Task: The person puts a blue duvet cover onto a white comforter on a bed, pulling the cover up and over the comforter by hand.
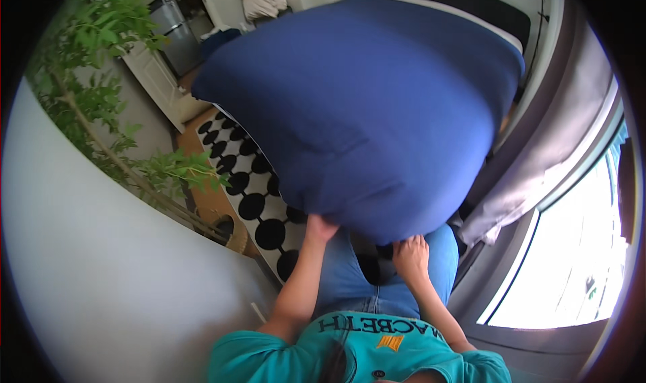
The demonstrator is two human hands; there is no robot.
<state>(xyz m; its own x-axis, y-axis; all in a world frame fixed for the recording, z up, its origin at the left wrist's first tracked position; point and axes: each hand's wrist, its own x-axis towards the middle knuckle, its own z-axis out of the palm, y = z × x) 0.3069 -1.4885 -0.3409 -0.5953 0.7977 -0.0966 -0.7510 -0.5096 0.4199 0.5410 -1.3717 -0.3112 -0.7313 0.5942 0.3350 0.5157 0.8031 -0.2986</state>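
A large navy-blue bed sheet (363, 114) spreads over the bed and billows toward me, its near edge hanging just in front of my knees. My left hand (323, 227) grips that near edge at its left part, with the fingers mostly hidden by the cloth. Farther right along the same edge, my right hand (410, 250) is closed on the fabric, knuckles up. Small creases run through the cloth near both hands. A strip of white shows at the far end of the bed, beside the dark headboard (471, 3).
A black-and-white dotted rug (252, 206) lies left of the bed. A leafy potted plant (87, 107) stands behind the pale wall (121, 248) on my left. To the right hang grey curtains (538, 161) beside a bright window (565, 262). A fridge (178, 43) is far left.
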